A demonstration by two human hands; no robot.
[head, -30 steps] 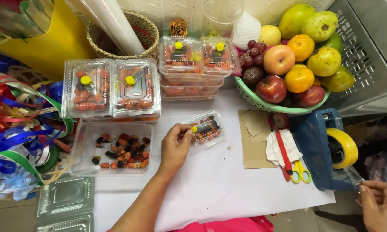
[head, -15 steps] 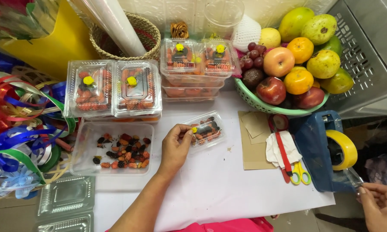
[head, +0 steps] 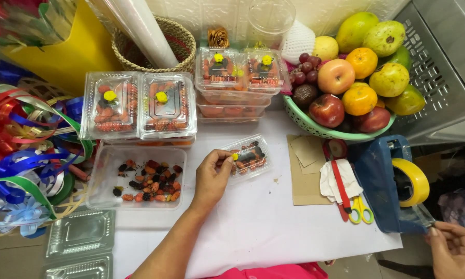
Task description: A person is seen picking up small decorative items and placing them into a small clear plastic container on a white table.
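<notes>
Left hand (head: 212,178) unchanged since earlier frame, fingers pinched on small clear box (head: 248,157) on desk (head: 274,227); right hand (head: 454,250) pinches tape end (head: 423,216) by tape dispenser (head: 385,181), barely shifted.

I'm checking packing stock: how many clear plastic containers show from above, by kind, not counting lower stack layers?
Filled lidded boxes, top layer: 4
Small box at the left hand: 1
Open tray of loose berries: 1
Empty boxes: 2
Total: 8
</notes>
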